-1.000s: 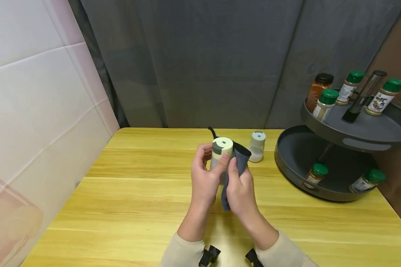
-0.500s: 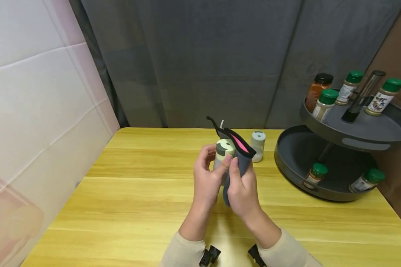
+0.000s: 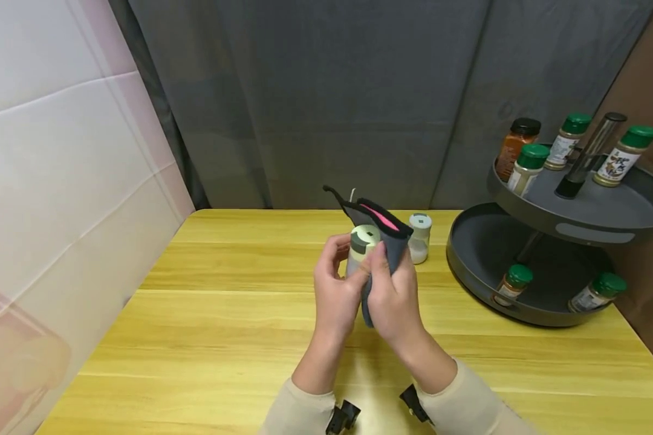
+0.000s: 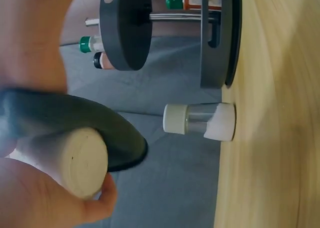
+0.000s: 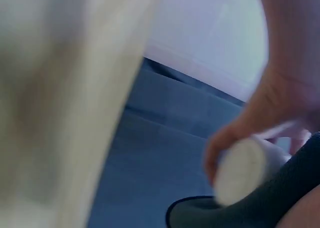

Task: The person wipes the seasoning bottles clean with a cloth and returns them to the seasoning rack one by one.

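Note:
Held up over the table in the head view, a seasoning shaker (image 3: pixel 364 234) with a pale yellow-green and grey lid is gripped by my left hand (image 3: pixel 334 293). My right hand (image 3: pixel 396 302) pinches a grey cloth (image 3: pixel 396 249) with black edging against the shaker's right side, thumb on top. A strip of pink shows inside the fold. Both thumbs meet at the front of the shaker. The left wrist view shows the shaker's round base (image 4: pixel 86 162) beside the hanging cloth (image 4: pixel 122 143). Most of the right fingers are hidden behind the cloth.
A second shaker (image 3: pixel 420 235) with white contents stands upright behind the right hand. To the right is a two-tier dark grey turntable rack (image 3: pixel 468 266) with several spice bottles. A grey curtain (image 3: pixel 326 109) hangs behind the wooden table (image 3: pixel 212 326).
The cloth's upper edge has risen above the shaker's lid, and its pink inside has come into view. Both hands have shifted only slightly, keeping their hold.

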{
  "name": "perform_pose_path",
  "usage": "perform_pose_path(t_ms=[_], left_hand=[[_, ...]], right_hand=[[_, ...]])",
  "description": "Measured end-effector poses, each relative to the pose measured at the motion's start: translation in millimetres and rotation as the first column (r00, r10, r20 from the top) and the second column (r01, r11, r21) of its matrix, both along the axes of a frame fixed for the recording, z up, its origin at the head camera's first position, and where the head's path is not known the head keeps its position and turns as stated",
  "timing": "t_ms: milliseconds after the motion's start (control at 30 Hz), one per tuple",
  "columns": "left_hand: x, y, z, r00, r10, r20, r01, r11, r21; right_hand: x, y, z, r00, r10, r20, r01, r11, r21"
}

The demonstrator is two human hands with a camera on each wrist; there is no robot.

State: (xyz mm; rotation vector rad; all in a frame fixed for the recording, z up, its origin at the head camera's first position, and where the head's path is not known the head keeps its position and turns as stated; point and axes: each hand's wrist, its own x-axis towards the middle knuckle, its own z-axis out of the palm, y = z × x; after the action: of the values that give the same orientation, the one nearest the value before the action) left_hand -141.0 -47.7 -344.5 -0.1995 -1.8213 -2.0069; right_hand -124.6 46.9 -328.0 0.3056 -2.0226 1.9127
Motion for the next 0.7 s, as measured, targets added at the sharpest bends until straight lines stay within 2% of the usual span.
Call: perform_pose_path(t_ms=[67,133,267,333,433,533,600,700], left_hand=[[0.0,-1,-0.7,1.0,0.016,0.012,-0.016,1.0,0.009],[-0.6,-3,-1.3,0.999,0.034,0.019,-0.034,0.999,0.017],[-2.8,-5,-0.7,0.999,0.044,0.009,-0.044,0.999,0.011],[-3.5,-4,-1.2,0.999,0.036,0.002,-0.036,0.999,-0.001],[-3.2,-3,-2.5,1.0,0.019,0.001,-0.019,1.0,-0.012],[-2.1,-2,-3.1,1.0,0.01,0.011,-0.01,1.0,-0.004],[-2.3,-2,-2.6,1.0,0.009,0.017,-0.009,1.0,0.005],[-3.1,-3,-0.1,1.0,0.016,0.022,-0.016,1.0,0.01]], right_hand=[[0.7,-1,-10.6,1.0,0.012,0.023,-0.013,1.0,0.022],[0.0,0,-18.5,0.995,0.037,0.093,-0.04,0.999,0.026],[-5.9,6,-18.2,0.972,0.069,0.224,-0.074,0.997,0.011],[-8.2,7,-11.5,0.972,0.072,0.226,-0.07,0.997,-0.017],[-6.7,8,-1.6,0.987,0.063,0.146,-0.058,0.998,-0.038],[-4.2,7,-2.9,0.994,0.06,0.092,-0.058,0.998,-0.027],[-3.4,7,-8.5,0.992,0.056,0.111,-0.055,0.998,-0.01],[-5.7,7,-16.7,0.974,0.071,0.216,-0.068,0.997,-0.019]])
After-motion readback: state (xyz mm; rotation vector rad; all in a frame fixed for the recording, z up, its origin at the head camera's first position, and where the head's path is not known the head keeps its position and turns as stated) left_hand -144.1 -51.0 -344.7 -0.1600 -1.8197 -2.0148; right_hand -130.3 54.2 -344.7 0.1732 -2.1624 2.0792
